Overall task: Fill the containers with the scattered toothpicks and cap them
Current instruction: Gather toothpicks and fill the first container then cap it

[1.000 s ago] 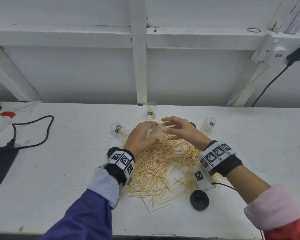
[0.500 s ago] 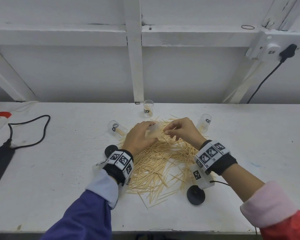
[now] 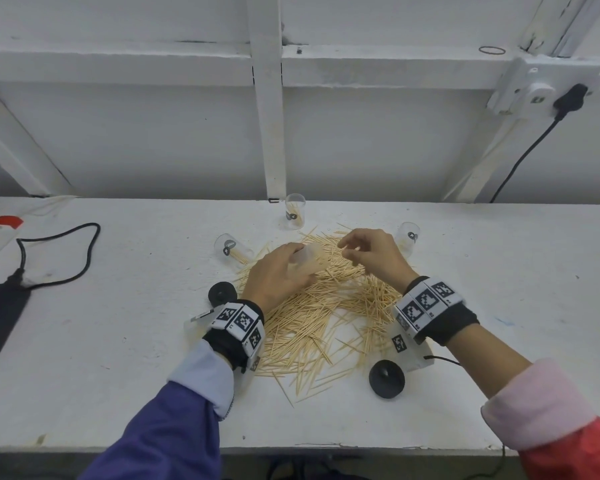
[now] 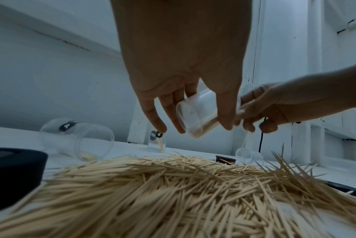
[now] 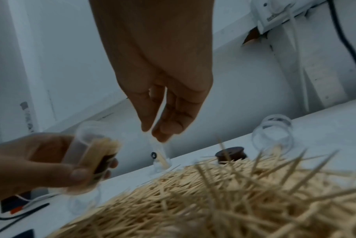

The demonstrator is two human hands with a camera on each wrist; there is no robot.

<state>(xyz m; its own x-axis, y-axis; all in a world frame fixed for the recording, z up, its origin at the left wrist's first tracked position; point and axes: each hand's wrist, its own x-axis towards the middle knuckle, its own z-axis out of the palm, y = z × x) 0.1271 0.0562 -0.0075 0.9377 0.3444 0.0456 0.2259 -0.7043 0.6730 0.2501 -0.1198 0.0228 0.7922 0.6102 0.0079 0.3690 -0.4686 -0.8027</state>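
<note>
At lower centre a black cap (image 3: 386, 378) lies on the white table (image 3: 84, 341) beside the toothpick pile (image 3: 326, 306). Mid-frame, the left hand (image 3: 278, 275) grips a clear container (image 3: 307, 259), tilted and part-filled. The right hand (image 3: 369, 254) hovers beside it, fingers loosely bent; whether they pinch a toothpick is unclear. Beyond stands an upright container (image 3: 295, 211).

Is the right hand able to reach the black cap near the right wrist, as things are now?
Probably yes: the right hand holds nothing, and the cap lies uncovered on the table beside the toothpicks.
</note>
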